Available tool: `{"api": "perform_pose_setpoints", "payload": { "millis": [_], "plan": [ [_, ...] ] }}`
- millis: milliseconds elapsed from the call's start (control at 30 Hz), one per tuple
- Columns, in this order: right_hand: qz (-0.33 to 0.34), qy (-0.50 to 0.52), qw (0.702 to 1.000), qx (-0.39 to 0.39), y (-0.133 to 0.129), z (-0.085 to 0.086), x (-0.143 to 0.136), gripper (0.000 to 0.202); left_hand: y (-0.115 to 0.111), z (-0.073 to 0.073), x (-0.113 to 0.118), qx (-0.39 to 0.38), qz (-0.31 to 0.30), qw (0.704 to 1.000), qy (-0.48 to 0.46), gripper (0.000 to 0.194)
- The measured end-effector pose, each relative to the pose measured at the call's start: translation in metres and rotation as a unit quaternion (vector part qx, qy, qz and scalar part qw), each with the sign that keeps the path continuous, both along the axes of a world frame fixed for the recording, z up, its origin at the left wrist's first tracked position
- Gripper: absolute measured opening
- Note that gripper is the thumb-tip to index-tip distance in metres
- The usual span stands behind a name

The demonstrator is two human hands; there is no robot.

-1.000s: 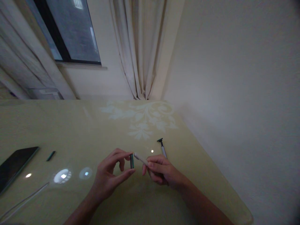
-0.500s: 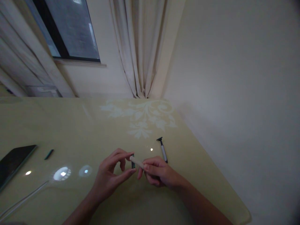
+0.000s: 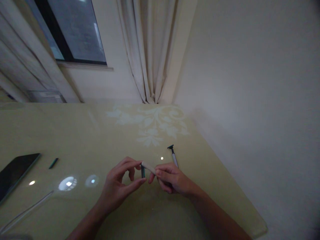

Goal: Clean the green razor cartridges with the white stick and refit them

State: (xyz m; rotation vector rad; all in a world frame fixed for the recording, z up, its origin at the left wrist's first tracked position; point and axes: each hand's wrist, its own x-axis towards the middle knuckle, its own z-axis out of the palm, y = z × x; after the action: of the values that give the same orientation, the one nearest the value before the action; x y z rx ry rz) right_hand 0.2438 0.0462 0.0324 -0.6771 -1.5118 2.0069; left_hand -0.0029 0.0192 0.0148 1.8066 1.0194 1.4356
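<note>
Between the thumb and forefinger of my left hand (image 3: 122, 181) is a small dark green razor cartridge (image 3: 143, 171), held upright by its ends. My right hand (image 3: 173, 178) pinches a short beige stick (image 3: 149, 167), whose rounded tip lies at the top end of the cartridge, by my left forefinger. Whether the tip touches the blades I cannot tell. Just beyond my right hand lies a razor (image 3: 174, 158) with a grey handle and black head, its lower end hidden by that hand.
On the left of the glossy table (image 3: 100, 140) lie another small dark green strip-like piece (image 3: 53, 163), a dark flat device (image 3: 18, 173) and a white cable (image 3: 27, 210). A wall (image 3: 250, 100) runs along the right side; curtains (image 3: 150, 50) hang behind.
The stick's tip has moved up along the cartridge, from its upper middle to its top end. My right hand has shifted slightly up and right; my left keeps its hold.
</note>
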Motion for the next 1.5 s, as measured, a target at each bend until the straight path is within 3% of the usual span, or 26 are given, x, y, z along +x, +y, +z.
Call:
{"api": "perform_pose_setpoints", "payload": {
  "millis": [167,333,500,667,800,967,1133,1300,1500],
  "plan": [
    [0.031,-0.016,0.999,0.016,-0.0011,0.0036,0.0001,0.048,0.0009,0.0014,0.0008,-0.002,-0.003,1.000,0.004,0.038],
    [-0.001,-0.006,1.000,0.011,-0.0008,0.0047,0.0001,0.048,-0.0007,0.0022,0.0001,-0.014,-0.002,1.000,-0.001,0.040],
    [0.037,-0.024,0.999,0.012,-0.0025,0.0047,0.0006,0.049,-0.0015,0.0013,0.0006,-0.015,-0.009,1.000,-0.019,0.036],
    [0.000,-0.010,1.000,0.023,-0.0018,0.0057,0.0014,0.047,-0.0018,0.0039,0.0013,-0.008,-0.003,1.000,-0.005,0.039],
    [0.036,-0.023,0.999,0.025,-0.0028,0.0065,0.0002,0.048,-0.0007,0.0033,0.0011,-0.011,-0.008,1.000,-0.023,0.038],
    [-0.004,-0.021,0.999,0.037,-0.0015,0.0041,-0.0007,0.049,-0.0009,0.0024,0.0003,-0.014,-0.008,1.000,-0.010,0.041],
    [0.021,-0.021,0.999,0.031,-0.0014,0.0036,-0.0013,0.051,-0.0011,0.0029,-0.0002,-0.017,0.000,1.000,-0.006,0.038],
    [-0.009,-0.014,0.999,0.027,-0.0006,0.0041,-0.0012,0.051,-0.0017,0.0045,-0.0002,-0.017,-0.005,1.000,-0.015,0.039],
    [0.030,-0.020,0.999,0.039,-0.0005,0.0036,0.0001,0.049,-0.0015,0.0049,-0.0007,-0.023,0.003,1.000,-0.019,0.039]
  ]
}}
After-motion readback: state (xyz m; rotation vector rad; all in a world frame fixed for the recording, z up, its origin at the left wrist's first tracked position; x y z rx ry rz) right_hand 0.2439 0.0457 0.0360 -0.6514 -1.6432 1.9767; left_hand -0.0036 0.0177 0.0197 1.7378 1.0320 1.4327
